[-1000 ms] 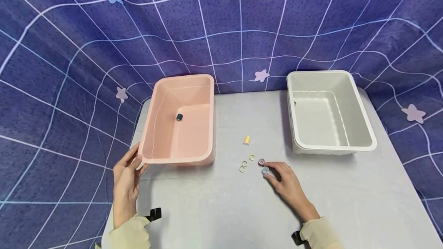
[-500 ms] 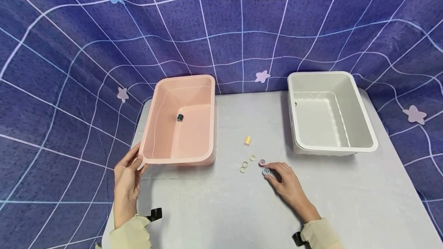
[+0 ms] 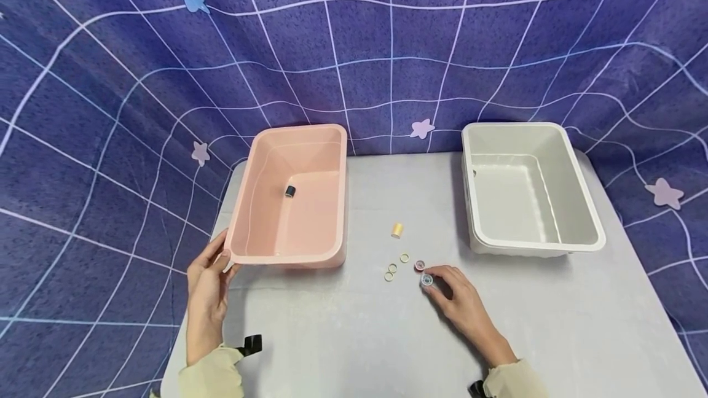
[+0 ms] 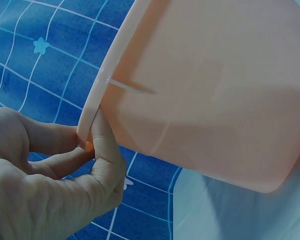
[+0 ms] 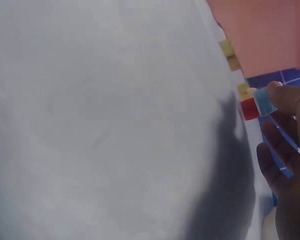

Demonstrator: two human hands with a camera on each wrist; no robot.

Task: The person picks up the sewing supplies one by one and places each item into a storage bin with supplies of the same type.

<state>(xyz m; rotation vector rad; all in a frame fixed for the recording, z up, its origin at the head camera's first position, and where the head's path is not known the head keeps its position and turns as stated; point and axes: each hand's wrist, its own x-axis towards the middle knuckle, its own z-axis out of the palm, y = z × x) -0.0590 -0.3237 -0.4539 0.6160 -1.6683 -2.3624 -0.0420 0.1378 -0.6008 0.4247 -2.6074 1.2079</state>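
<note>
Head view: your right grip (image 3: 463,306) pinched the blue spool (image 3: 426,280), right of the pink tub (image 3: 312,210) that your left grip (image 3: 208,292) held. A sideways tug could have toppled the neighbouring red spool (image 3: 420,266).

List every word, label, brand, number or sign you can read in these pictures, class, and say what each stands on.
None can be read.
Blue spool, red spool: any marks on the ends are too small to read.
Pink bin, grey bin: no lettering shows.
Patterned curtain: no writing shows.
</note>
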